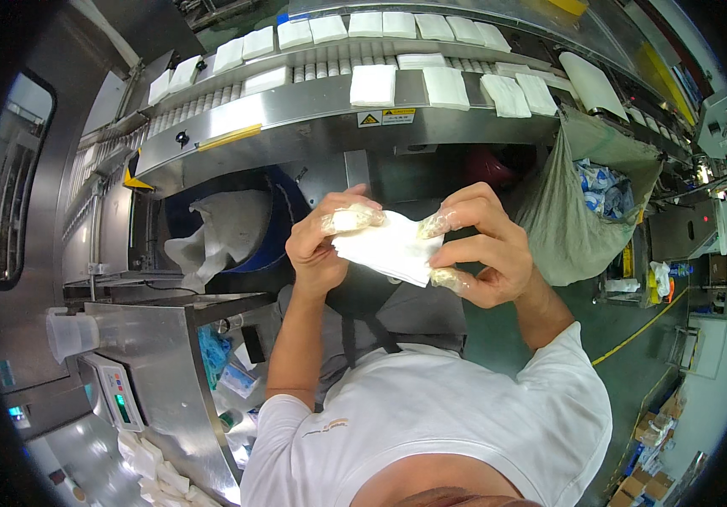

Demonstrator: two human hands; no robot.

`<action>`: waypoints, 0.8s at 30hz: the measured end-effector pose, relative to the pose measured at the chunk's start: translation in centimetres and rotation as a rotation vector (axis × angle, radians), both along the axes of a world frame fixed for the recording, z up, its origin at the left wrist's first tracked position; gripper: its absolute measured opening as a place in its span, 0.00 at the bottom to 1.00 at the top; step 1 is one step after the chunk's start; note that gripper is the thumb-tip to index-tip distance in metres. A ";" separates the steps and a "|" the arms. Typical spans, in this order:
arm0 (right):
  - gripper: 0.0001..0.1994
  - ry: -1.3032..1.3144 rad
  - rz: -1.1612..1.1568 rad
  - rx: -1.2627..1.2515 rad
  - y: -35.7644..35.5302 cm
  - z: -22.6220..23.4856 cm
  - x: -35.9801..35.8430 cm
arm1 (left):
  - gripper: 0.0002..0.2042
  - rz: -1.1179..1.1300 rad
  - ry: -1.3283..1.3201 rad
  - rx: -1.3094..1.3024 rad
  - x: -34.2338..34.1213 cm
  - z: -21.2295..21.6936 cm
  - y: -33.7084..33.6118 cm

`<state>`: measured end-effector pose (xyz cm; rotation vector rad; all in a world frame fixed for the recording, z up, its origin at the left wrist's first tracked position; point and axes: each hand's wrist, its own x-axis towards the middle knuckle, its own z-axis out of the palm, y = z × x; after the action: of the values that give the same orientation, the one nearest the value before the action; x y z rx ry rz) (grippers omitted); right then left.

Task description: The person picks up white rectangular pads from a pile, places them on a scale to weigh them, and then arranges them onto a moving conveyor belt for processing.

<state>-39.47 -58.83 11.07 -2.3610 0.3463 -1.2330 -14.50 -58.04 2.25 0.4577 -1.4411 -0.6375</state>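
Between my two hands is a small stack of white folded sheets (pixel 389 247), like tissues or wipes, held up in front of my body. My left hand (pixel 321 241) grips its left end, with the thumb side on top and the other fingers partly hidden. On the right end, my right hand (pixel 486 245) pinches the sheets between thumb and fingers. Pale, shiny coverings wrap several of my fingertips. Beyond my hands, similar white stacks (pixel 373 85) lie on the front ledge of a metal conveyor (pixel 296 127).
More white stacks (pixel 363 25) line the far conveyor lane. A blue bin (pixel 283 215) with a pale liner stands at left; a cloth sack (pixel 562 211) holding blue-and-white packaging hangs at right. Nearer left, a steel table (pixel 156 338) carries a digital scale (pixel 116 393) and a plastic jug (pixel 72 334).
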 end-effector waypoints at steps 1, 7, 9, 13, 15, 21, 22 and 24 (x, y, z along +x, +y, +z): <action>0.15 0.018 -0.015 -0.019 0.0 0.1 -0.1 | 0.12 -0.001 0.001 -0.009 0.0 0.2 0.0; 0.12 0.056 0.023 -0.005 0.3 0.3 -0.2 | 0.12 -0.005 -0.047 -0.059 0.3 1.1 0.1; 0.13 0.039 0.040 0.027 0.6 0.4 0.2 | 0.12 0.007 -0.085 -0.081 0.4 1.6 0.2; 0.14 0.060 0.051 0.029 0.9 0.5 0.0 | 0.12 0.076 -0.172 -0.136 1.3 2.4 0.7; 0.15 0.088 0.036 -0.033 1.2 0.6 -0.1 | 0.12 0.111 -0.199 -0.158 1.4 2.7 1.0; 0.37 0.023 -0.050 0.008 1.2 -1.7 -1.8 | 0.10 0.127 -0.145 -0.109 1.2 2.9 1.2; 0.50 0.151 -0.126 -0.028 1.1 -1.9 -2.3 | 0.10 0.119 -0.129 -0.096 0.9 2.9 1.0; 0.55 0.193 -0.158 -0.081 0.9 -2.6 -1.7 | 0.12 0.138 -0.186 -0.040 0.4 3.5 1.1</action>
<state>-41.14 -57.96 8.49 -2.5722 0.5643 -1.1080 -14.15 -56.97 5.78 0.5913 -1.5793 -0.4638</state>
